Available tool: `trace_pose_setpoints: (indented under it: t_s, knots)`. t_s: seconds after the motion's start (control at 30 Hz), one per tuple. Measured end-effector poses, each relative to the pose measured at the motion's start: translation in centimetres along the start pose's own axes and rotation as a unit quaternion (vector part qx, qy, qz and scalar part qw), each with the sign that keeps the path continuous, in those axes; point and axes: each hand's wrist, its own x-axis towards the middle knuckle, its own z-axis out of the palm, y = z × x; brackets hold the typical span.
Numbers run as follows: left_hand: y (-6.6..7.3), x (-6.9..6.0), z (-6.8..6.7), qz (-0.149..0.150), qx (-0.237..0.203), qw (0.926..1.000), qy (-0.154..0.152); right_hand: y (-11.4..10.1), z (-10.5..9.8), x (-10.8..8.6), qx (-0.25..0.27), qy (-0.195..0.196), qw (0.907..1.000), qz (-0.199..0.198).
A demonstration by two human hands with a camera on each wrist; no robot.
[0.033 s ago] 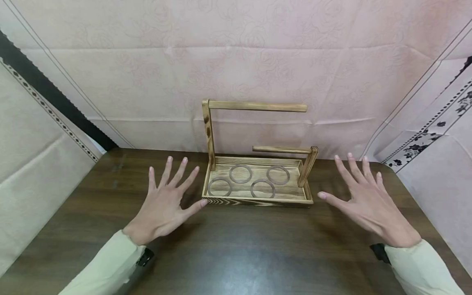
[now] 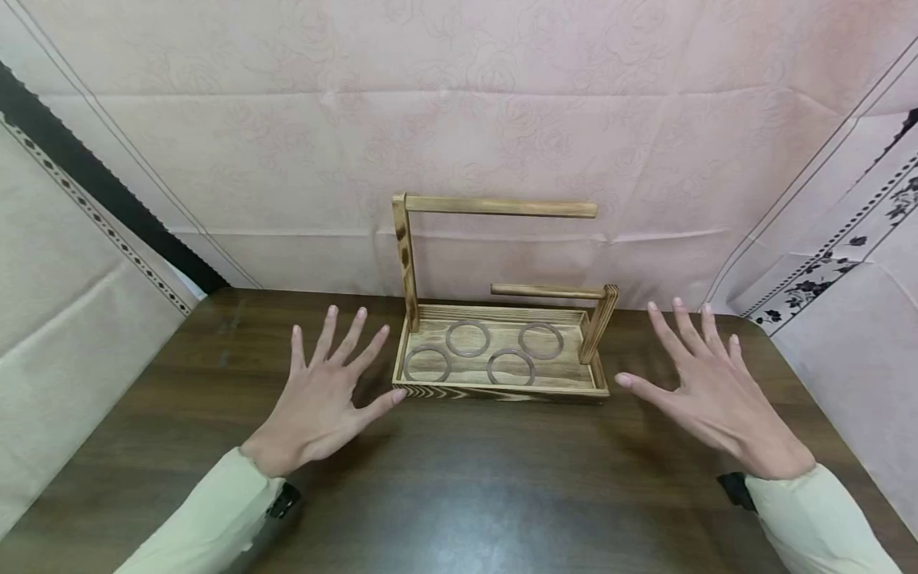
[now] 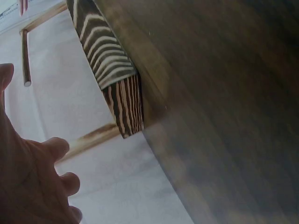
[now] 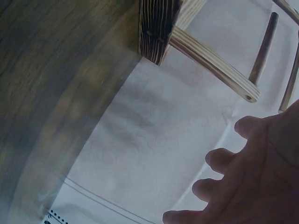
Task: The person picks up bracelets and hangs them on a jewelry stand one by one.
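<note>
A wooden tray rack [image 2: 502,392] stands at the far side of the table. Its taller left post [image 2: 405,263] bears a long wooden bar [image 2: 502,207]; the shorter right post [image 2: 598,325] bears a shorter bar [image 2: 548,292]. Several grey rings [image 2: 468,354] lie flat on the tray's floor. My left hand [image 2: 319,402] is spread left of the rack, its thumb tip by the front left corner; contact there I cannot tell. My right hand [image 2: 720,399] is spread to the right, apart from the rack. Neither hand holds anything. Both wrist views show the rack's striped end beyond the fingers.
The dark brown wooden table [image 2: 473,478] reaches to a pale patterned cloth [image 2: 502,119] hanging close behind the rack. More cloth hangs at the left [image 2: 64,319] and right [image 2: 861,319]. Dark bands [image 2: 284,501] circle both wrists at the pale sleeves [image 2: 208,510].
Both hands have shifted very slightly inward, the right one to the left and the left one to the right. The rack and rings have stayed put.
</note>
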Motion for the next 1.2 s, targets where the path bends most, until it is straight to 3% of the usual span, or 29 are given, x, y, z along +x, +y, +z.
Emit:
trace_pose_setpoints:
  t_s: [0.23, 0.57, 1.2]
  knots:
    - [0.7, 0.0, 0.3, 0.003, 0.001, 0.9999, -0.016, -0.1, 0.5, 0.2, 0.008, -0.012, 0.9999, -0.001]
    - [0.9, 0.6, 0.3, 0.016, 0.002, 0.9999, 0.002, -0.4, 0.6, 0.4, 0.015, -0.008, 0.9998, -0.002]
    - [1.4, 1.4, 0.4, 0.019, 0.001, 0.9998, 0.005, -0.7, 0.3, 1.0, 0.011, -0.018, 0.9998, 0.003]
